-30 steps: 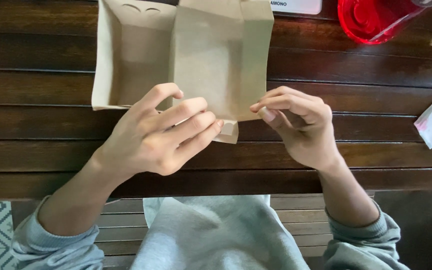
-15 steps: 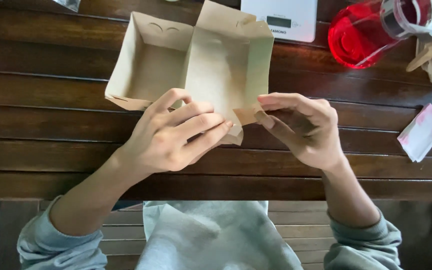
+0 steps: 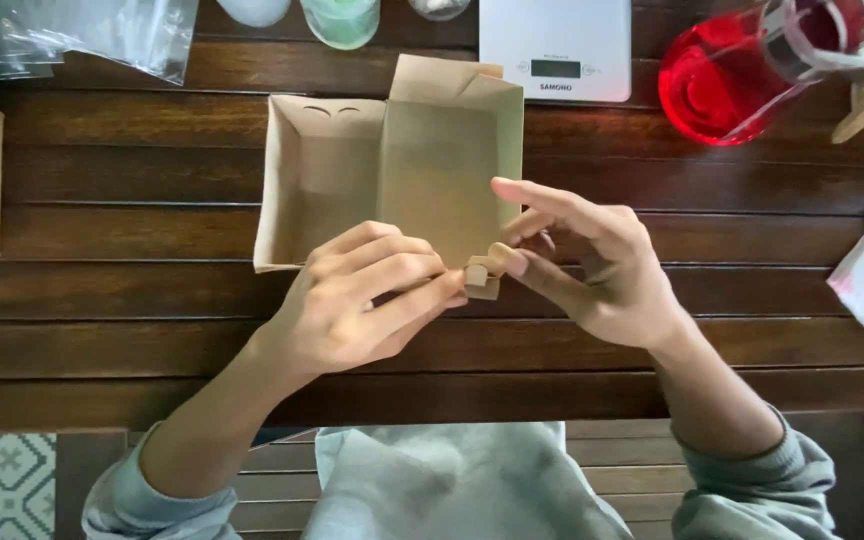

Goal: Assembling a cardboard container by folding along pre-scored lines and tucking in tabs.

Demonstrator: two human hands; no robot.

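While the cardboard box point(image 3: 392, 170) lies open, both hands — left hand point(image 3: 357, 300), right hand point(image 3: 592, 265) — pinch its tab point(image 3: 480, 276).

**Matt card on dark slatted wood**

The open brown cardboard box point(image 3: 392, 170) is plain matt kraft card, smooth and uncoated, as is its small folded tab point(image 3: 482, 278). The dark brown slatted wooden table point(image 3: 132, 300) shows grain with a low sheen. At the table's far edge, the white kitchen scale point(image 3: 555, 40) looks like smooth plastic, the red see-through jug point(image 3: 722, 85) is glossy, and the clear plastic bag point(image 3: 102, 30) is shiny and creased.
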